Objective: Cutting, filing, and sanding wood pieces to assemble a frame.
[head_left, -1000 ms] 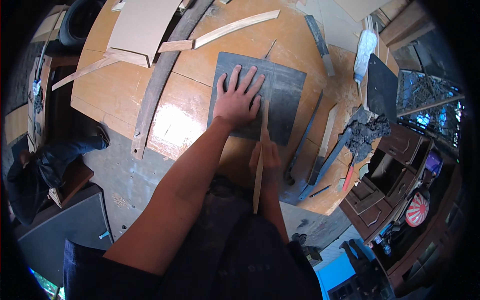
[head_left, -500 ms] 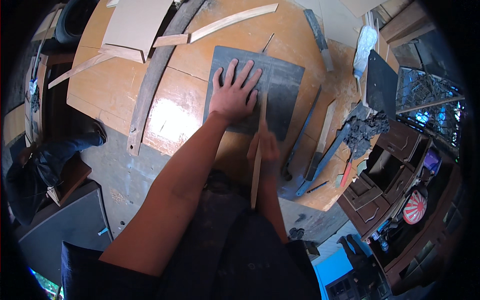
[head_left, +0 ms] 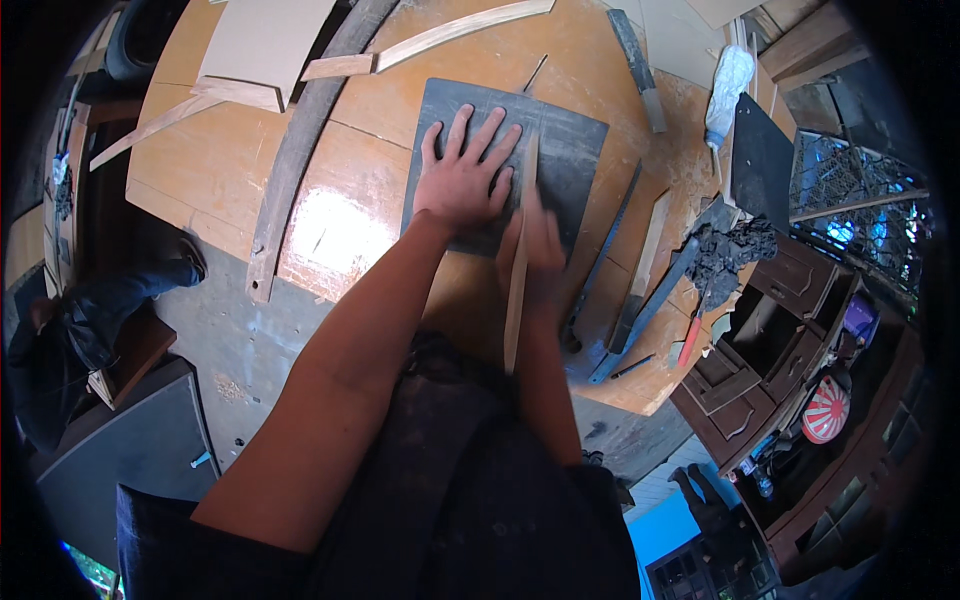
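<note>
A dark grey rectangular sheet (head_left: 570, 150) lies on the wooden table (head_left: 365, 165) in front of me. Flat on its left part rests my left hand (head_left: 460, 190), fingers spread, pressing on the surface. My right hand (head_left: 540, 245), smeared by motion, is closed around a long thin wooden strip (head_left: 519, 300). The strip points away from me, its far end over the sheet just right of my left fingers and its near end close to my body. Part of my right fingers is hidden behind the strip.
Right of the sheet lie a long dark narrow blade (head_left: 607, 245), a wood piece (head_left: 650, 245), a crumpled black mass (head_left: 735, 255) and a red-handled tool (head_left: 690, 338). A curved beam (head_left: 290, 175) crosses the table's left. A person (head_left: 95, 310) is at far left.
My right hand has slid the wooden strip forward, away from me, along the sheet. My left hand stays flat in place; the whole view has shifted slightly.
</note>
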### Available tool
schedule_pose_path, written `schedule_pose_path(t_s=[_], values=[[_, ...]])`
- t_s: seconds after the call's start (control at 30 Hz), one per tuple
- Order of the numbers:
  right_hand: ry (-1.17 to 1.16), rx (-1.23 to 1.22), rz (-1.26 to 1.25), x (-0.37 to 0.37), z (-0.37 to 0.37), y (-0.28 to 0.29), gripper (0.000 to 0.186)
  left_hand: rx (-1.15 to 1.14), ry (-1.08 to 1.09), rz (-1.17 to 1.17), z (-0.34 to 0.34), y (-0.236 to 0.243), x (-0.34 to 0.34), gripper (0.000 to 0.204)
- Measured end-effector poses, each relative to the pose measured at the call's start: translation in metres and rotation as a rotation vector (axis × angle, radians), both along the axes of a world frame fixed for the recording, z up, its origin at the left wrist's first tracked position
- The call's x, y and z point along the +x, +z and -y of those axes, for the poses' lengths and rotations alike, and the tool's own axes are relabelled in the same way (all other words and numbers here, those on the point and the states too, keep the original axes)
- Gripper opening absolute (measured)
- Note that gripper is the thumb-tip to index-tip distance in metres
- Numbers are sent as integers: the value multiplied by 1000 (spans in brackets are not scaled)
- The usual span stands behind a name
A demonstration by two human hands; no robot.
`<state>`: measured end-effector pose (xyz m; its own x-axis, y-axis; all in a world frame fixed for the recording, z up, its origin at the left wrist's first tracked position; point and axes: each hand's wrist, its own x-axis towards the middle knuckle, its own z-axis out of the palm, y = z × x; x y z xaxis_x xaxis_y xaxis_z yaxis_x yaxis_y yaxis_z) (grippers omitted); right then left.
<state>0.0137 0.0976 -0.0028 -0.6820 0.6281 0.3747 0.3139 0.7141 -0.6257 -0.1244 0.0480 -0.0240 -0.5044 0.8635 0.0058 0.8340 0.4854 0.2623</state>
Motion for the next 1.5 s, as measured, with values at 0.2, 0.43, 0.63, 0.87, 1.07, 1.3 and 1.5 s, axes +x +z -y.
schedule_pose_path(t_s=[0.2,0.43,0.63,0.87,1.07,1.3,1.5], values=[[7,8,72,27,33,-6,37,-42,18,-7,8,-3,-4,57],[-19,20,-12,0,-3,-14,37,-33,1,-14,-1,1,0,57],[22,34,87,32,29,-3,37,-32,20,-23,5,4,-2,57],[-13,41,6,-4,0,-11,35,-19,3,-18,1,1,2,57],[-11,1,55,20,31,3,32,-33,7,-16,6,1,-2,56],[-28,94,33,-8,2,0,20,-24,-14,-13,4,-1,0,54],[-10,48,29,29,40,3,21,-32,-2,-31,6,-1,-3,53]])
